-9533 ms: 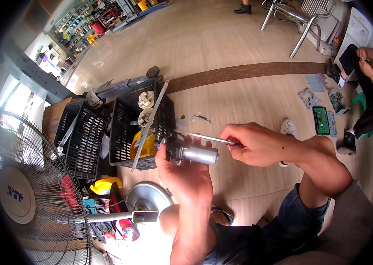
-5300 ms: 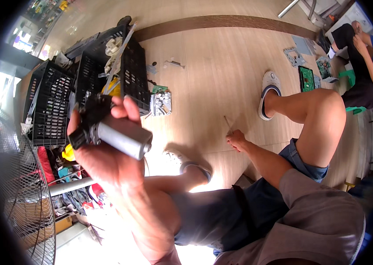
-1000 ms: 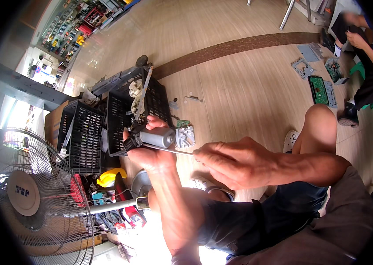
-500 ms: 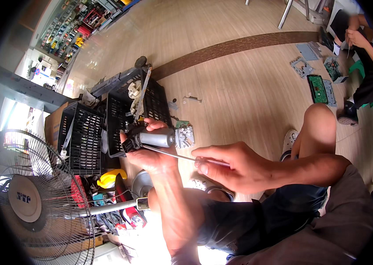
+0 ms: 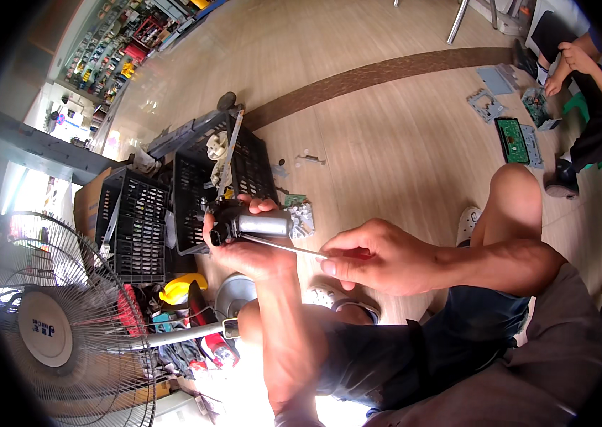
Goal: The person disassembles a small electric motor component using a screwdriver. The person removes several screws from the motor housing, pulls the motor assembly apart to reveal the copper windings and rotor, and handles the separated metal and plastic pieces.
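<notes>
A silver cylindrical motor with a black end housing (image 5: 267,225) lies in my left hand (image 5: 262,257), whose fingers and thumb wrap round the black end. My right hand (image 5: 395,260) pinches a screwdriver (image 5: 290,248) between thumb and fingers, most of its handle hidden in the grip. The thin metal shaft slants up to the left. Its tip meets the black housing beside the silver can; the exact spot it touches is too small to tell.
Black plastic crates (image 5: 134,224) stand left of my hands, one holding white parts. A standing fan (image 5: 48,327) is at the lower left. Small metal and board pieces (image 5: 301,219) lie beyond the motor. At right, a person sits near a green circuit board (image 5: 511,141).
The motor and my left hand have shifted slightly right and the motor has turned a little. My right fingers have curled more around the screwdriver. The other person's hand has reached down toward the parts.
</notes>
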A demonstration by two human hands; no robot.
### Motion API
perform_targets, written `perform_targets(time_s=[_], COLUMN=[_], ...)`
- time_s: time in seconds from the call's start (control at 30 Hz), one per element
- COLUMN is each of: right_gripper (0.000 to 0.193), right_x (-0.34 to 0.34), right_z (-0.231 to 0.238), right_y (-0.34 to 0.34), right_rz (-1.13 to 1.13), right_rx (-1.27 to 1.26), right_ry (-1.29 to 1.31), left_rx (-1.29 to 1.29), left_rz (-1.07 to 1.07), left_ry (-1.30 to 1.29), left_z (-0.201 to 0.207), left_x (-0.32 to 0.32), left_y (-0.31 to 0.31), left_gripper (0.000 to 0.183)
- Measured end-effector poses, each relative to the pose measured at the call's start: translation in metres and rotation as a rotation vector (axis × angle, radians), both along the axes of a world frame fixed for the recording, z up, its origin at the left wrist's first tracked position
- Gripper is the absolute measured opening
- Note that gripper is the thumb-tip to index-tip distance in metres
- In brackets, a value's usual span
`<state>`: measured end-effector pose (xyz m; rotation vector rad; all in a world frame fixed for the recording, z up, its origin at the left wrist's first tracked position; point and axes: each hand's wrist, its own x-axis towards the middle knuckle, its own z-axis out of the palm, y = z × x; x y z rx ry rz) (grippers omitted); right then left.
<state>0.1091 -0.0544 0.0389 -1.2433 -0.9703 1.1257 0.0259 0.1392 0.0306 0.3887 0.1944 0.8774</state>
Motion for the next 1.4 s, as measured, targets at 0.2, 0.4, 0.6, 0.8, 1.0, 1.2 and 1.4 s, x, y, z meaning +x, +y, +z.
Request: perform_targets(time_s=[0.2,0.4,0.6,0.8,1.0,1.2,1.4], right_gripper=[0.030,0.030,0.038,0.044,0.042,0.029,0.040], right_x=[-0.010,-0.002,0.006,0.000,0.004,0.005,0.005], right_z=[-0.002,0.014,0.014,0.016,0.015,0.013,0.011], right_y=[-0.011,-0.008,-0.002,-0.004,-0.001,-0.006,-0.004], right_rz=[-0.397,-0.489,-0.628,-0.594,-0.549,-0.522,-0.569], right_rx=[0.262,0.464,0.733,0.739,0.758,0.772,0.686], right_ry=[-1.279,-0.863,-0.884,-0.792,-0.887,-0.853,-0.737], left_rx=[-0.045,-0.108,-0.138,-0.156,-0.130,-0.180,-0.195], left_rz=[0.034,0.031,0.031,0.059,0.065,0.040,0.078], left_ry=[0.058,0.044,0.034,0.105,0.081,0.085,0.090], left_z=[-0.001,-0.001,0.006,0.006,0.011,0.010,0.013], left_x=[0.000,0.004,0.003,0.002,-0.001,0.003,0.006], left_y=[-0.003,0.000,-0.002,0.001,0.004,0.002,-0.001], left_gripper=[0.043,0.042,0.042,0.048,0.050,0.049,0.045])
